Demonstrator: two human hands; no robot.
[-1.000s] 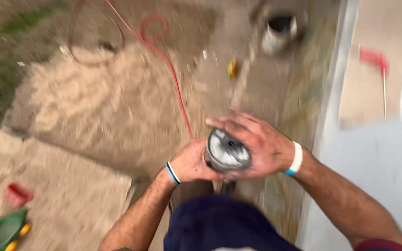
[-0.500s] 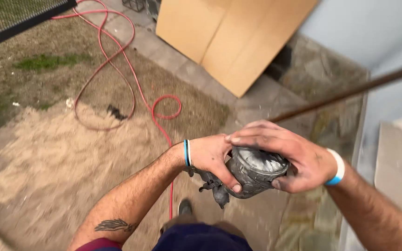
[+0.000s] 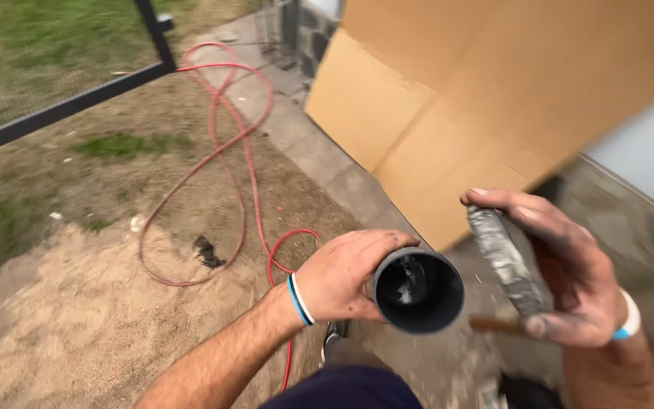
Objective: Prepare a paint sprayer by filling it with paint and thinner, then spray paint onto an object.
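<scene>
Left hand (image 3: 342, 276): we wrap it closed round the dark grey round can (image 3: 416, 291), mouth facing us, held in front of the body.
Right hand (image 3: 569, 273): fingers curled, pinching the grimy grey round lid (image 3: 505, 259) edge-on, just beside the can.
Handling: we judge a level can and a firm lid grip best.
Ground: red hose (image 3: 228, 167) looped on sandy soil; tan cardboard sheet (image 3: 486, 98) behind.

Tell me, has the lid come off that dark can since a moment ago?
Yes. The right hand now holds the lid clear to the right of the open can, which the left hand grips.

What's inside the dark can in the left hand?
The can looks dark and hollow inside, with a faint pale smear on its wall; its bottom lies in shadow. The lid is off.
</scene>
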